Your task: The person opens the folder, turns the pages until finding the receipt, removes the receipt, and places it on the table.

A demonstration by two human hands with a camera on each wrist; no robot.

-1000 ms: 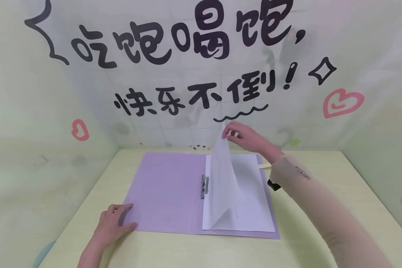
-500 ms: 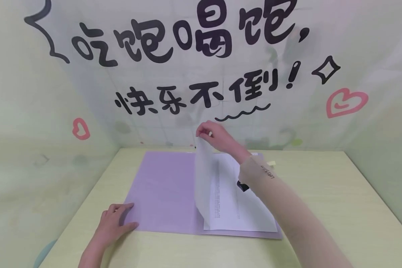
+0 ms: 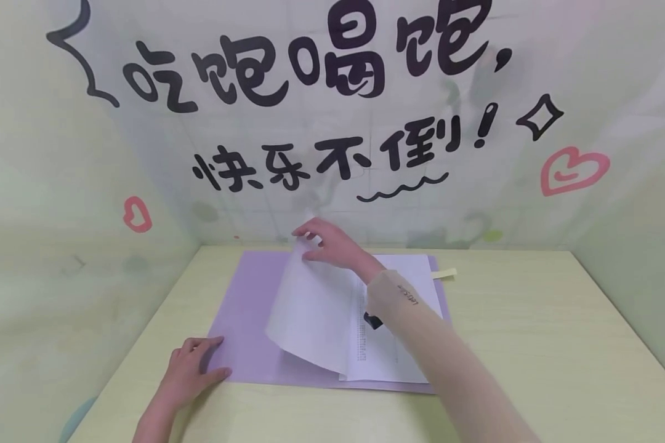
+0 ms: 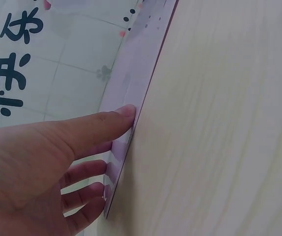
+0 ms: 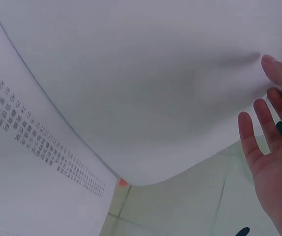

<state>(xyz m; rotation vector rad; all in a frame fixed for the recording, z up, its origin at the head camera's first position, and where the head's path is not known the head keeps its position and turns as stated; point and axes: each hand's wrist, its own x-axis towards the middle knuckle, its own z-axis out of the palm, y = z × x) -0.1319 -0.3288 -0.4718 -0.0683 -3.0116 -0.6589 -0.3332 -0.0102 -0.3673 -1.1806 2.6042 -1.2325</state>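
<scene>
A purple folder (image 3: 244, 314) lies spread flat on the table, with a stack of white paper (image 3: 412, 267) on its right half. My right hand (image 3: 332, 245) pinches the far edge of a lifted sheet of paper (image 3: 313, 314), which curves leftward over the folder's spine. In the right wrist view the thumb (image 5: 277, 71) lies against the sheet, while the index finger is mostly hidden behind it. Printed columns (image 5: 42, 137) show on the page beneath. At the folder's near left corner, my left hand (image 3: 185, 374) rests its thumb and extended fingers on the edges. The metal clip is covered.
A pale yellow tab (image 3: 445, 274) sticks out past the folder's right side. Behind the light wood table (image 3: 537, 332) rises a wall covering (image 3: 288, 209) with black lettering and pink hearts. Side walls flank the table.
The right hand has carried the sheet leftward from above the right half, past the spine, and lowered it slightly. Printed text on the page below is now uncovered. The left hand stays in place.
</scene>
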